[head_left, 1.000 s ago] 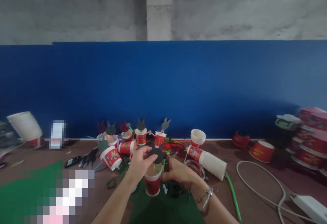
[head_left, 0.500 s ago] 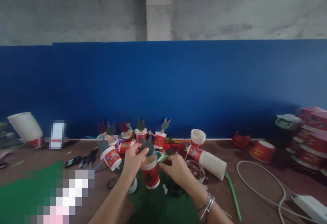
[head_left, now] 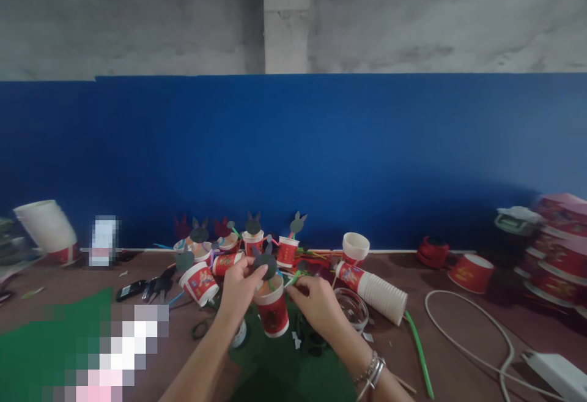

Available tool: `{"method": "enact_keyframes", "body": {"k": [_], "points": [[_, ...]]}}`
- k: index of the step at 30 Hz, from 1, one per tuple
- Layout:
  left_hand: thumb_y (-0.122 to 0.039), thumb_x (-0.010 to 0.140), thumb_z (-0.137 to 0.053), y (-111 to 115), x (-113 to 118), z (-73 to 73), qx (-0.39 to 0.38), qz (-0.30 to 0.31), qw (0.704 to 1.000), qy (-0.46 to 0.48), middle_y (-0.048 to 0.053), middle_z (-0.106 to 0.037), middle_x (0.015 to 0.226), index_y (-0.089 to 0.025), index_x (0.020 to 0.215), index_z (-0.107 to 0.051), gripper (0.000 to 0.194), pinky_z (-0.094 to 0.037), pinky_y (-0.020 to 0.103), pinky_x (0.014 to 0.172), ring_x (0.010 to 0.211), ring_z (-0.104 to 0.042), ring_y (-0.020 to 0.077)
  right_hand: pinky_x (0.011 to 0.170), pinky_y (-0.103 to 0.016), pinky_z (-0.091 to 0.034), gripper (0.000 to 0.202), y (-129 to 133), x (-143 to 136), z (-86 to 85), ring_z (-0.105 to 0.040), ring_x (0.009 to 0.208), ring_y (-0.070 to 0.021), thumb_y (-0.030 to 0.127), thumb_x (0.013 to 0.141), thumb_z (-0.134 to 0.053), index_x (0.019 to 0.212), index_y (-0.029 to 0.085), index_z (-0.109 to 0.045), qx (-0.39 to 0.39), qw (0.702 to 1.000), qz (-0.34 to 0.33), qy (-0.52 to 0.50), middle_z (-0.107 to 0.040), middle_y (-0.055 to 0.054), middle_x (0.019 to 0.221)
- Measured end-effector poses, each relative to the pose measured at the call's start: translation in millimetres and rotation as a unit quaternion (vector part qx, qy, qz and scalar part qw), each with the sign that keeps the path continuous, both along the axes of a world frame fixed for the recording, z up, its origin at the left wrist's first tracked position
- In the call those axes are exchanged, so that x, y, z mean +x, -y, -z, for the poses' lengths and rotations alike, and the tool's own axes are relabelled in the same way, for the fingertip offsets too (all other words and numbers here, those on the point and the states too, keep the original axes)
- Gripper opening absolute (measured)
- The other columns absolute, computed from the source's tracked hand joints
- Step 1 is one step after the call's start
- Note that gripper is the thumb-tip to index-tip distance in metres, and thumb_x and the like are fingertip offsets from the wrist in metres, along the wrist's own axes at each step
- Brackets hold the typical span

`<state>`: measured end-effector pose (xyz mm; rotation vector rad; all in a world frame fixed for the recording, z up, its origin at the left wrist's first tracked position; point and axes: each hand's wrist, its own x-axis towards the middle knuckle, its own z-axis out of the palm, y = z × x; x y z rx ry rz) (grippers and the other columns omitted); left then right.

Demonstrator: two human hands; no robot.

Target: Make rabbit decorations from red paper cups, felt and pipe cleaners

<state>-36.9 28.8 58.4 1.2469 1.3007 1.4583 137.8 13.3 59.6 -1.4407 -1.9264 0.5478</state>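
Note:
Near the centre, my left hand [head_left: 243, 286] pinches a dark paper rabbit-head cutout [head_left: 266, 265] with two ears. Just below the cutout is a red paper cup [head_left: 274, 315] with a white rim, slightly tilted, over dark green paper. To the right of the cup, my right hand [head_left: 314, 297] has thumb and fingers closed on a green straw [head_left: 294, 278], near the cup's rim. A small dark round piece shows by the fingertips of that hand. Bracelets circle the right wrist.
Behind are several red cups with rabbit heads [head_left: 252, 224]. A stack of cups [head_left: 383, 295] lies right of centre. Farther right are a white cable [head_left: 481, 307] and a power strip [head_left: 557, 372]. A green sheet [head_left: 59, 335] and black-handled tools [head_left: 162, 284] are at left.
The red cup has shifted slightly right and tilted a little. My right hand and the green straw have moved slightly; my left hand keeps its hold on the rabbit-head cutout.

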Motion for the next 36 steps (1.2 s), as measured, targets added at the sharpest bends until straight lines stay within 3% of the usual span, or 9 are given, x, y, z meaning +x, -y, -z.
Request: {"method": "enact_keyframes", "body": {"k": [5,12,22,36], "points": [[-0.033,0.063,-0.069,2.9,1.8,-2.0,-0.001,0.000,1.000,0.002,0.004,-0.072,0.067,-0.014,0.076,-0.064,0.023,-0.048,0.026,0.062,0.064,-0.066,0.0191,0.054,-0.022,-0.029,0.019,4.1,-0.9,-1.5,-0.048,0.057,-0.0115,0.018,0.079,-0.051,0.062,0.016,-0.058,0.019,0.998,-0.021,0.049,-0.061,-0.002,0.061],[-0.032,0.057,-0.074,5.3,5.5,-4.7,-0.016,0.025,0.999,0.020,0.003,-0.071,0.063,-0.014,0.076,-0.064,0.028,-0.048,0.026,0.060,0.061,-0.066,0.0192,0.062,-0.022,-0.032,0.015,5.0,-0.8,-1.2,-0.059,0.071,-0.0150,0.014,0.082,-0.049,0.072,0.015,-0.060,0.032,0.992,-0.063,0.105,-0.066,-0.006,0.075],[-0.031,0.059,-0.072,-0.8,2.0,2.1,-0.011,0.008,0.999,0.029,0.004,-0.072,0.068,-0.014,0.075,-0.066,0.025,-0.050,0.029,0.067,0.068,-0.068,0.0214,0.069,-0.026,-0.037,0.028,12.3,-9.6,-5.3,-0.061,0.080,-0.0189,0.013,0.091,-0.032,0.087,0.014,-0.059,0.049,0.974,-0.048,0.217,-0.067,-0.010,0.086],[-0.030,0.055,-0.073,4.5,7.0,-4.7,-0.026,0.006,0.999,0.030,0.003,-0.072,0.066,-0.015,0.073,-0.065,0.024,-0.050,0.028,0.064,0.067,-0.067,0.0211,0.071,-0.032,-0.042,0.020,22.3,-14.8,-11.7,-0.061,0.086,-0.0248,0.011,0.082,-0.040,0.090,0.013,-0.059,0.049,0.946,-0.068,0.313,-0.066,-0.013,0.088]]}}
